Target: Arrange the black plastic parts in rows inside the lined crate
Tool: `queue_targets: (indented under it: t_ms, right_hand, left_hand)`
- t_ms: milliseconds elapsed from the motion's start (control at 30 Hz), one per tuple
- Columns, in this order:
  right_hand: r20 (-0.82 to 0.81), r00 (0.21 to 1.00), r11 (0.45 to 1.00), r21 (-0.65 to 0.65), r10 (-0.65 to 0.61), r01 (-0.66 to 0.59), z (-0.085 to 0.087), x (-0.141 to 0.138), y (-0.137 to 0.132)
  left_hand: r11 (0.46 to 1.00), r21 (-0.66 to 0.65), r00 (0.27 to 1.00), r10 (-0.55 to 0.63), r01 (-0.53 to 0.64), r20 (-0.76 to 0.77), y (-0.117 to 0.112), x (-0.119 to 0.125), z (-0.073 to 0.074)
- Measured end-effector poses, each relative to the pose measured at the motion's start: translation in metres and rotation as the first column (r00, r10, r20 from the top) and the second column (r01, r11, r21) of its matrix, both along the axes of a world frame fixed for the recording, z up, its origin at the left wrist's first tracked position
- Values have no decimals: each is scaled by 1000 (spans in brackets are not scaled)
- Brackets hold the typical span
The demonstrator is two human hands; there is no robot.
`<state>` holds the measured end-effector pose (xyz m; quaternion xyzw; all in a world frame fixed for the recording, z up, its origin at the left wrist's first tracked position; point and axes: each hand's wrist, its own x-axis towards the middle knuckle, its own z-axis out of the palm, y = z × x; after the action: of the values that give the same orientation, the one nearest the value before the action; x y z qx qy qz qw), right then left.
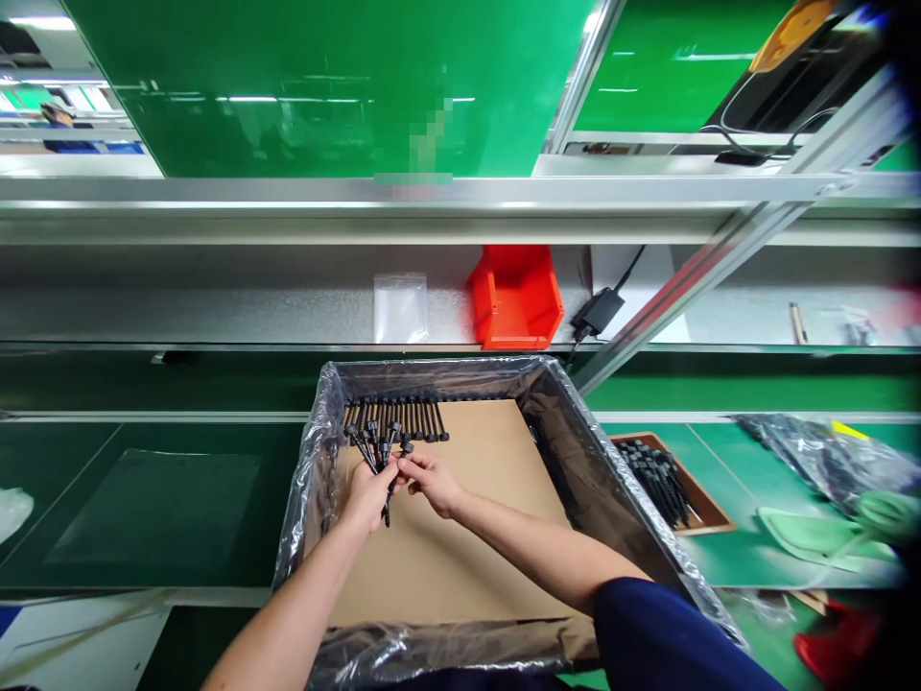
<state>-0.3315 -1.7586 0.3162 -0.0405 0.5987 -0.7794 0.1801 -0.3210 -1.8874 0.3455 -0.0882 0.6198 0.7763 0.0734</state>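
Note:
My left hand (370, 494) is closed around a fanned bundle of black rods with knobbed heads (372, 440), heads pointing away from me. Close beside it, my right hand (432, 483) pinches one black rod near its head (407, 448); its fingers meet those of the left hand. Both hands are above a brown cardboard sheet (467, 537) inside a box lined with clear plastic (298, 499). Along the sheet's far left side lies a neat row of the same rods (403, 419), side by side.
Right of the box, a brown tray (709, 513) holds more black rods. Behind, a shelf carries a red bin (519, 297), a clear plastic bag (400, 309) and a black power adapter (599, 312). A green plastic item (813, 536) and a plastic-wrapped bundle (813, 456) lie at right.

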Motion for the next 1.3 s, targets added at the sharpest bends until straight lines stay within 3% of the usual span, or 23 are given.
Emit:
queue_targets:
  t_ms: [67, 167, 233, 300, 400, 467, 600, 800, 933, 1133, 1300]
  right_hand:
    - [70, 992, 993, -50, -102, 105, 3, 3, -5]
    - [130, 975, 975, -104, -180, 194, 1, -19, 10]
    - [106, 966, 969, -46, -235, 241, -3, -46, 35]
    - [73, 952, 950, 121, -296, 286, -12, -76, 66]
    - [-43, 901, 799, 444, -432, 405, -29, -114, 109]
    - [-110, 880, 696, 570, -461, 436, -41, -130, 126]
    - [-216, 891, 616, 657, -400, 435, -56, -147, 128]
    - [-387, 863, 666, 555, -324, 499, -53, -157, 113]
    - [-452, 847, 663, 547, -281, 512, -47, -152, 111]
    - [-451, 838, 687, 504, -307, 523, -40, -139, 108]
    - [-378, 858, 659, 551, -349, 511, -25, -145, 103]
  left_hand:
    - [1000, -13, 1000, 4, -4, 11, 1, 1, 1]
    - [998, 19, 996, 60, -61, 69, 2, 0, 2]
    - [992, 15, 988, 122, -124, 99, 2, 0, 2]
    - [988, -21, 981, 155, -153, 115, 2, 0, 1]
    - [987, -71, 980, 151, -143, 132, 1, -1, -2]
    - [989, -70, 980, 143, -134, 136, 1, -1, -5]
    - [992, -38, 982, 128, -124, 137, 2, -3, -11]
    - [994, -31, 985, 107, -103, 137, 0, -4, -11]
    - [994, -65, 989, 91, -84, 119, -1, -2, -8]
    - [995, -84, 991, 57, -47, 124, 2, -1, -8]
    - [997, -72, 988, 51, -41, 143, 3, -2, -11]
